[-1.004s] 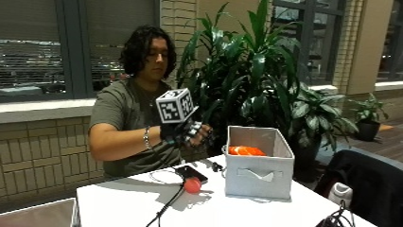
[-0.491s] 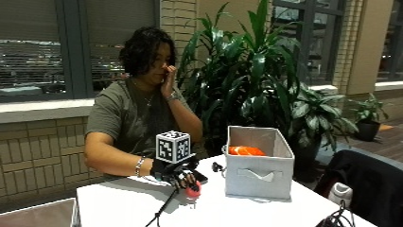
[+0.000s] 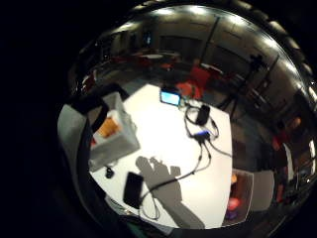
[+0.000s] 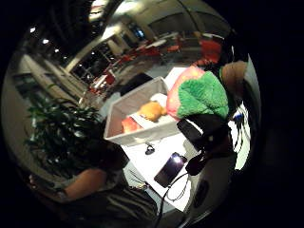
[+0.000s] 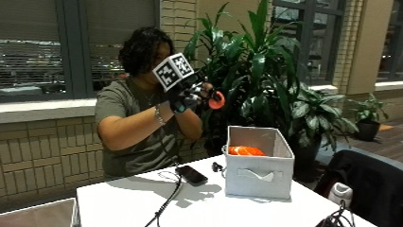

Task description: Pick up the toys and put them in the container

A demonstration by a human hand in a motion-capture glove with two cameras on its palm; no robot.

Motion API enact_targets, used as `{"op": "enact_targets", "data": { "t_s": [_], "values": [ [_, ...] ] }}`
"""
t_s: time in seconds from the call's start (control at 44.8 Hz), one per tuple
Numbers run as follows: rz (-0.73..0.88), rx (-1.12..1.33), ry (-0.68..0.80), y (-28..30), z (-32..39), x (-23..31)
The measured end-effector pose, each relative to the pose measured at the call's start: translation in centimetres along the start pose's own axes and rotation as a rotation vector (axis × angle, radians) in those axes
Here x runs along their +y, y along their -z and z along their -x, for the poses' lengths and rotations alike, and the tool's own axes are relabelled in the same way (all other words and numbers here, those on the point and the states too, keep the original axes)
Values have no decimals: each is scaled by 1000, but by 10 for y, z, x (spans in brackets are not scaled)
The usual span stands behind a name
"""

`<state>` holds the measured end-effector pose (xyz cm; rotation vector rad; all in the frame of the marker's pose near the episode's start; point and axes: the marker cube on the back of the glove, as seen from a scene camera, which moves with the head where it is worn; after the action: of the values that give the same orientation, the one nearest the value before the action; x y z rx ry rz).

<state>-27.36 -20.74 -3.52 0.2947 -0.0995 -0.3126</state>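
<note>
In the outside view my gloved right hand (image 5: 188,97) is raised at chest height, well above the table and left of the container. Its fingers curl round a soft red toy (image 5: 216,100). The thumb side palm view shows that toy (image 4: 199,95) close up, pink with a green plush part. The white fabric container (image 5: 257,176) stands on the white table (image 5: 126,203), below and right of the hand. Orange toys (image 5: 245,151) lie inside it; they show as orange toys (image 4: 152,110) in the container (image 4: 142,135) in the thumb side view too.
A black phone (image 5: 191,175) and a black cable (image 5: 165,203) lie on the table left of the container. Large plants (image 5: 264,71) stand behind. A dark jacket (image 5: 372,184) hangs at the right. A device with a lit screen (image 3: 170,97) sits at the table's far side.
Half a second ago the hand was down on the table at the red toy beside the phone. It has since risen to chest height with the toy in its fingers.
</note>
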Motion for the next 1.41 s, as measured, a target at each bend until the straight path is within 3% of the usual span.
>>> {"op": "enact_targets", "data": {
  "t_s": [0.201,0.402,0.848,1.183,1.406],
  "values": [
    [54,-77,23,2,61,-54],
    [170,-77,37,-41,84,-57],
    [372,-16,31,-25,0,26],
    [395,-28,-99,-3,-69,84],
    [397,8,-261,-3,-129,153]
  ]
}}
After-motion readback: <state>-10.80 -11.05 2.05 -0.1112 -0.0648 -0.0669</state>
